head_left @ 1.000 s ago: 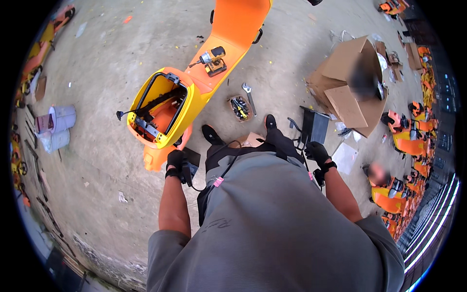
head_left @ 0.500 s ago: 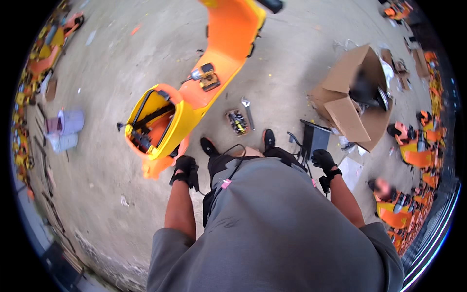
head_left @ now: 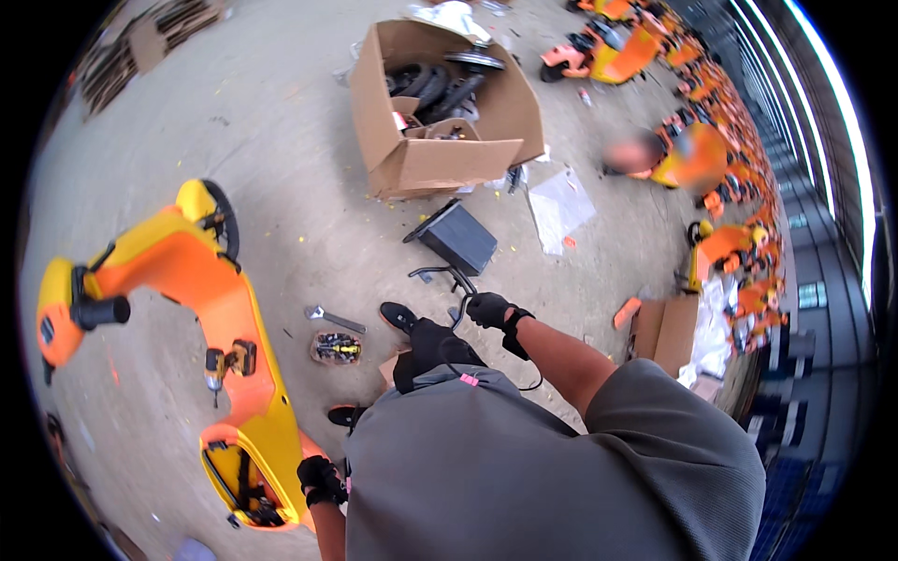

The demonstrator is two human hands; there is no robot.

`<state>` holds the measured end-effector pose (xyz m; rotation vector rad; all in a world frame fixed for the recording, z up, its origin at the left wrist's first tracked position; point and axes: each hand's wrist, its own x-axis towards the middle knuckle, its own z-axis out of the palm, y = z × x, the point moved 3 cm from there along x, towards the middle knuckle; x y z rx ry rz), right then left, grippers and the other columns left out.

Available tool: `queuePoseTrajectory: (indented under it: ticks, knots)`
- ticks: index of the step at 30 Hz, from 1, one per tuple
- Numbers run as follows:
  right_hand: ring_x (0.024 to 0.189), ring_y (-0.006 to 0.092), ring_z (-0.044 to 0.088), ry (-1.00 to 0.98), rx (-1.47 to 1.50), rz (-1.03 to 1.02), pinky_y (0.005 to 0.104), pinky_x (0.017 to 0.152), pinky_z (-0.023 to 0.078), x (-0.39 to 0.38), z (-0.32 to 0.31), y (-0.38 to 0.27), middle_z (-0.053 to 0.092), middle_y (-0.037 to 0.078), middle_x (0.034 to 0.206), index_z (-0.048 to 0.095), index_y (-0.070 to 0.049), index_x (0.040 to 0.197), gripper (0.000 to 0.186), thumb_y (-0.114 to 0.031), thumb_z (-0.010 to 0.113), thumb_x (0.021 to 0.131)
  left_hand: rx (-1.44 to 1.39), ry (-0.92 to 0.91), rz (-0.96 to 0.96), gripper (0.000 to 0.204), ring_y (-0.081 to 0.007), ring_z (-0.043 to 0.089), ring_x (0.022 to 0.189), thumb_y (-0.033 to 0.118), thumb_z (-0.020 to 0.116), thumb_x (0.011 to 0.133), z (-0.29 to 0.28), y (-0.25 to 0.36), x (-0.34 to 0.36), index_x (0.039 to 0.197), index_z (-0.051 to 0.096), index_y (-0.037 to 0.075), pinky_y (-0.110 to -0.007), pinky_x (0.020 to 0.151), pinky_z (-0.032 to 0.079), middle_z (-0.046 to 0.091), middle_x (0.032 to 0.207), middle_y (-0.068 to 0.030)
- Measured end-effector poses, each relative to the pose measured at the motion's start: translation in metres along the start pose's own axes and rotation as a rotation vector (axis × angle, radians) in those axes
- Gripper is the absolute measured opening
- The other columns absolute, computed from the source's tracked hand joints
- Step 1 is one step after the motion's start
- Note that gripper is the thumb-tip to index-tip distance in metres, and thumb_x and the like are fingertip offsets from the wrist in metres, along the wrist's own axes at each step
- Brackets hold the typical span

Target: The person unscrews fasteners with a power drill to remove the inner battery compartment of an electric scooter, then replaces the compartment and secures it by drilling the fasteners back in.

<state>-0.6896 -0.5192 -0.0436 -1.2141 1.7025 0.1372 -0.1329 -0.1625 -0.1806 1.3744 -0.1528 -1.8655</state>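
2 gloved hands show. The left hand [head_left: 320, 480], at 7 o'clock, has its grip closed on the rear edge of 1 orange and yellow scooter body [head_left: 201, 309], which lies on its side on the concrete floor [head_left: 281, 140] and runs from 7 o'clock up to 9 o'clock. The right hand [head_left: 490, 309], just past the centre, has its grip wrapped round a thin black metal frame [head_left: 440, 274] that carries 1 black seat [head_left: 458, 237] above it.

1 cordless drill [head_left: 227, 362] rests on the scooter body. Between the scooter body and the person's 2 black shoes [head_left: 399, 317] lie 1 wrench [head_left: 332, 320] and 1 small tray of bits [head_left: 336, 348], both on the floor, near each other but apart. At 12 o'clock stands 1 open cardboard box [head_left: 440, 159] holding black wheels, with 1 clear plastic bag [head_left: 559, 208] beside it. From 1 to 3 o'clock a row of more orange scooters [head_left: 720, 159] lines the wall; their number cannot be told. The person's grey shirt [head_left: 524, 467] hides the floor at 6 o'clock.
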Motion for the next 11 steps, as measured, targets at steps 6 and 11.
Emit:
queuePoseTrajectory:
  ticks: [6, 11]
  knots:
    - [0.059, 0.0167, 0.064, -0.011, 0.100, 0.190, 0.0309, 0.054, 0.053, -0.026, 0.010, 0.044, 0.067, 0.007, 0.073, 0.068, -0.004, 0.088, 0.024, -0.026, 0.057, 0.083, 1.899, -0.170, 0.472, 0.018, -0.0221, 0.054, 0.053, 0.030, 0.056, 0.076, -0.004, 0.079, 0.028, 0.063, 0.056, 0.017, -0.035, 0.049, 0.041, 0.052, 0.057, -0.0046]
    - [0.060, 0.0173, 0.064, 0.042, 0.214, 0.243, 0.0315, 0.054, 0.054, -0.040, 0.016, 0.084, 0.068, 0.006, 0.074, 0.068, -0.005, 0.093, 0.025, -0.026, 0.057, 0.084, 2.155, -0.112, 0.233, 0.021, -0.0244, 0.067, 0.073, 0.031, 0.063, 0.074, 0.073, 0.147, 0.031, 0.087, 0.070, 0.016, -0.038, 0.062, 0.050, 0.067, 0.073, -0.0085]
